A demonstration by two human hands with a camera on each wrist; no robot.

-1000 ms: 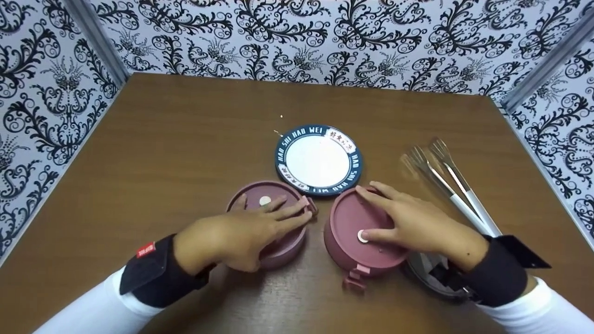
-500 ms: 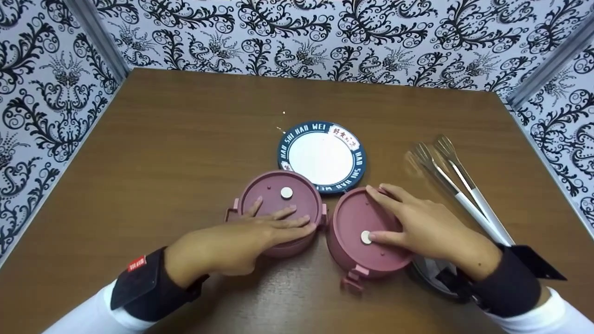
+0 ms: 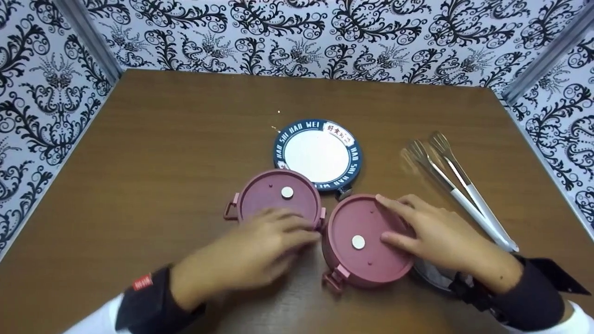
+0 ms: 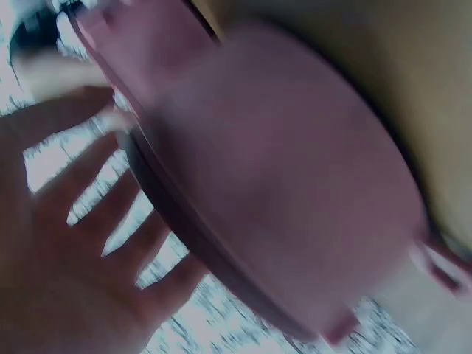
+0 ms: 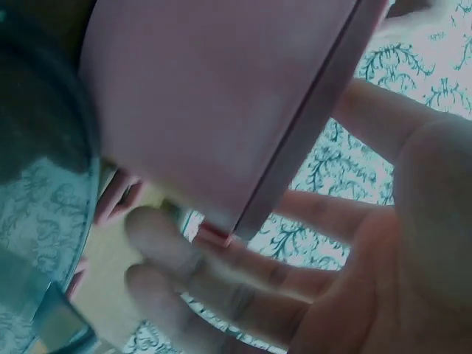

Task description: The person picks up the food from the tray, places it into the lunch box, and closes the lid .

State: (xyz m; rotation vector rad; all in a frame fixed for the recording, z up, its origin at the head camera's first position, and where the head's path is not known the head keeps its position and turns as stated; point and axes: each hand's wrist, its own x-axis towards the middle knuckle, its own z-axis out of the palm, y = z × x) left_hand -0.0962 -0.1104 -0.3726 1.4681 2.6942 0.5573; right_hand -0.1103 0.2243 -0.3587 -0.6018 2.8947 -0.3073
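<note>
Two round pink food containers with clip-on lids stand side by side. My left hand, blurred, is over the near edge of the left container; its fingers are spread beside the lid rim in the left wrist view. My right hand holds the right container, thumb on the lid and the other fingers over the rim and down the far right side. Each lid has a white round button. A side clip hangs loose at the right container's near left.
A blue-rimmed white plate lies behind the containers, partly overlapped by the left one. Two whisk-like utensils with white handles lie to the right. A clear glass vessel sits under my right wrist. Patterned walls enclose the table.
The left container has shifted right and away and turned, its side clips now showing. My left hand has since drawn slightly back. The right container has turned slightly, its near clip moving left.
</note>
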